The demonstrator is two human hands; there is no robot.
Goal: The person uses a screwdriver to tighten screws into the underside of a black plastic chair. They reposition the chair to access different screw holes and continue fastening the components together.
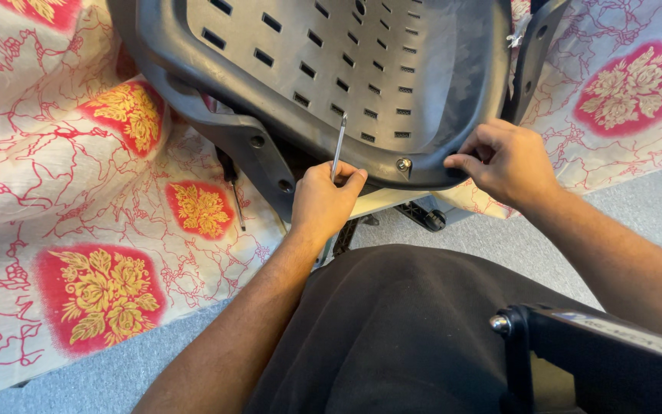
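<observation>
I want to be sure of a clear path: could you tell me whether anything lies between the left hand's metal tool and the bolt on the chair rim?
Nothing visible: only bare grey plastic separates the metal tool from the bolt.

Bright, even light; sharp focus

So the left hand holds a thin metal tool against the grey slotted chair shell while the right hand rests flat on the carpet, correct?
Not quite. In the head view the right hand is not on the carpet; its fingers grip the rim of the grey slotted chair shell. The rest holds: the left hand holds a thin metal tool against that shell.
</observation>
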